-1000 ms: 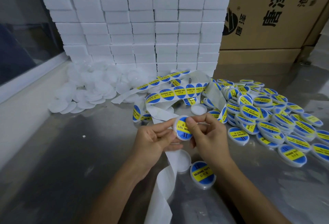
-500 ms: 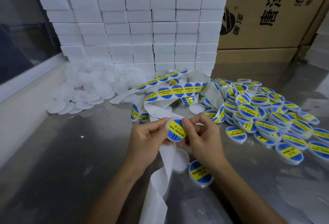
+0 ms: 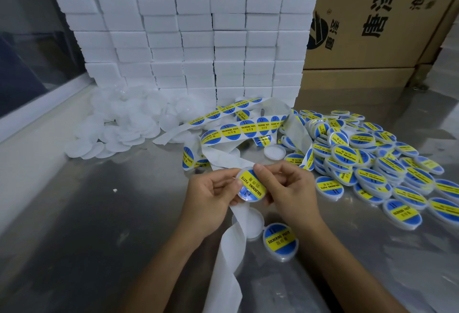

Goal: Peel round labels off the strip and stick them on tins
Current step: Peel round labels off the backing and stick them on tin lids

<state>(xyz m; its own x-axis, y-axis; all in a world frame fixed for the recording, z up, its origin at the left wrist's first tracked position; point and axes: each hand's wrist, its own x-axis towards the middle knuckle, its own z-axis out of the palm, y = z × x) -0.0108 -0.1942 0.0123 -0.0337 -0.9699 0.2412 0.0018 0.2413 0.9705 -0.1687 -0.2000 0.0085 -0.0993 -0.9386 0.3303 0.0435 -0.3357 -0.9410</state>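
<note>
both hands hold one tin (image 3: 250, 186) up off the tabletop (image 3: 99, 238), left hand (image 3: 211, 195) gripping its edge so the right hand (image 3: 288, 188) can pinch and press the label (image 3: 252, 183) flat.

Brushed metal table (image 3: 87, 225) with dull reflections, glossy printed label (image 3: 250, 184) on clear plastic tin (image 3: 244, 194), matt white paper strip (image 3: 231, 245), rough brown cardboard box (image 3: 372, 46)

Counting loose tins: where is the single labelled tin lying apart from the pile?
In the head view, the lone labelled tin lies on the metal table, under the right hand, beside the blank tin.
</note>
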